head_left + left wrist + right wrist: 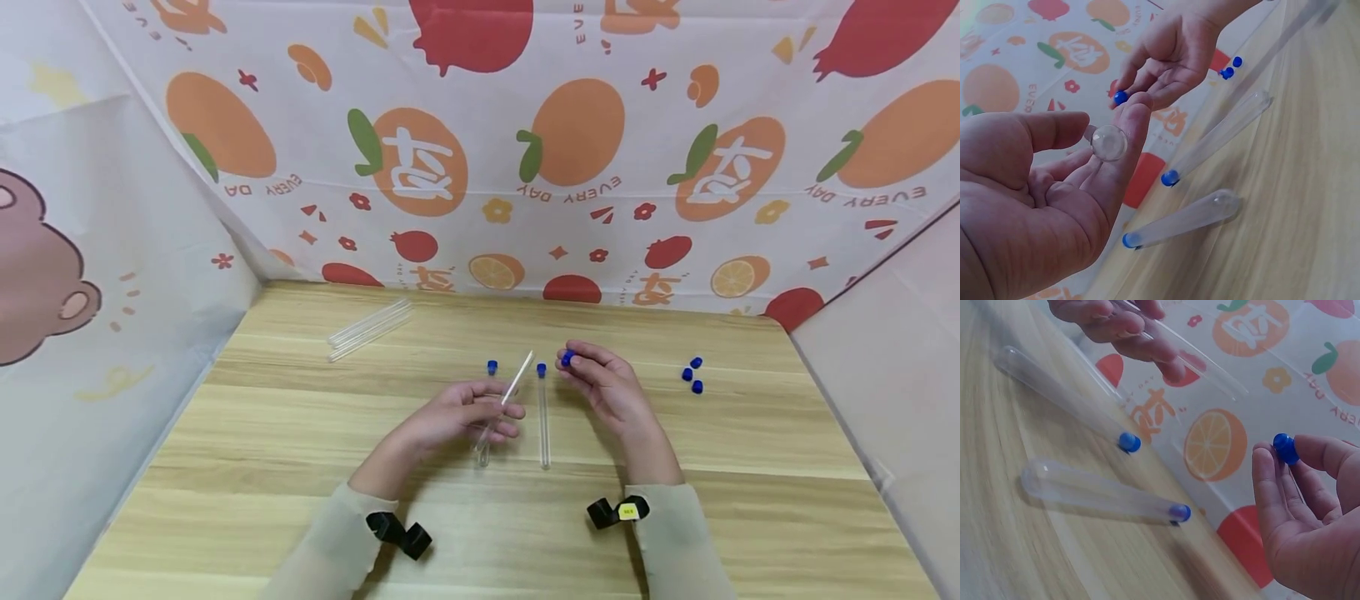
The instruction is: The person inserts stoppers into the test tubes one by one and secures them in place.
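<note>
My left hand [468, 410] pinches an uncapped clear test tube [517, 377] between thumb and fingers, its upper end slanting toward the right. In the left wrist view the rounded bottom of that tube [1109, 143] faces the camera. To its right, my right hand [611, 392] pinches a blue stopper [1285, 449] between thumb and fingertips, apart from the tube. Two test tubes with blue stoppers lie on the table: one capped tube [543, 425] between the hands, the other capped tube [1179, 219] partly hidden under the left hand in the head view.
Several clear tubes [370, 329] lie bundled at the back left of the wooden table [247, 467]. Three loose blue stoppers [697, 387] sit to the right of the right hand. A fruit-printed cloth [480, 217] hangs behind the table.
</note>
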Tool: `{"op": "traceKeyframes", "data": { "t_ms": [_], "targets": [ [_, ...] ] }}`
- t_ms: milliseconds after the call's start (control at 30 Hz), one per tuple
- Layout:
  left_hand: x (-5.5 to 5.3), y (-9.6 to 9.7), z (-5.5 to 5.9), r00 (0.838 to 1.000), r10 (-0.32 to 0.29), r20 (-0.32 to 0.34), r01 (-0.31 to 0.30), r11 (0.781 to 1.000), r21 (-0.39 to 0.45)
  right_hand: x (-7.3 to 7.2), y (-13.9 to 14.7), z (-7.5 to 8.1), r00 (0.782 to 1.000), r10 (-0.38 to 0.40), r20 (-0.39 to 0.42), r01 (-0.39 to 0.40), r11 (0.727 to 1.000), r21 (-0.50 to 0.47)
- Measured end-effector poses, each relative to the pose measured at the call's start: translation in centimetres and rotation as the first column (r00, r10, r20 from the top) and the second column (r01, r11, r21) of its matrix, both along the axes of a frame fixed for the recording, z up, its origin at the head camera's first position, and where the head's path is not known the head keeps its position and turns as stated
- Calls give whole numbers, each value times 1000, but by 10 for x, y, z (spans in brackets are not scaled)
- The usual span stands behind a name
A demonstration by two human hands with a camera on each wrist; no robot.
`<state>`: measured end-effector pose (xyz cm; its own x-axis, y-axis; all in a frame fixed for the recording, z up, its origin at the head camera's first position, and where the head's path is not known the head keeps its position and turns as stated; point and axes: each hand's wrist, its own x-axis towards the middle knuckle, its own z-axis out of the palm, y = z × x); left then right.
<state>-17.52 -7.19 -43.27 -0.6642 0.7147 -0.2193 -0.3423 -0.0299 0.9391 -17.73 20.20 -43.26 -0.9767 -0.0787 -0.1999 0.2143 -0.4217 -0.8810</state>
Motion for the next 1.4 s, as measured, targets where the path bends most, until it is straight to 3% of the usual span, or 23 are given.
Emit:
{"op": "traceKeyframes", "data": {
  "t_ms": [267, 933, 1400],
  "targets": [
    [3, 5, -2, 1000, -7, -1, 7, 1000, -9, 0, -11, 1, 998, 53, -17, -53, 998, -19],
    [11, 12, -2, 998, -59, -3, 59, 998, 4, 3, -15, 0, 998, 46, -46, -47, 999, -5],
    [13, 13, -1, 998, -64, 18, 64, 998, 4, 4, -18, 0, 998, 50, -32, -50, 998, 23]
  ]
}}
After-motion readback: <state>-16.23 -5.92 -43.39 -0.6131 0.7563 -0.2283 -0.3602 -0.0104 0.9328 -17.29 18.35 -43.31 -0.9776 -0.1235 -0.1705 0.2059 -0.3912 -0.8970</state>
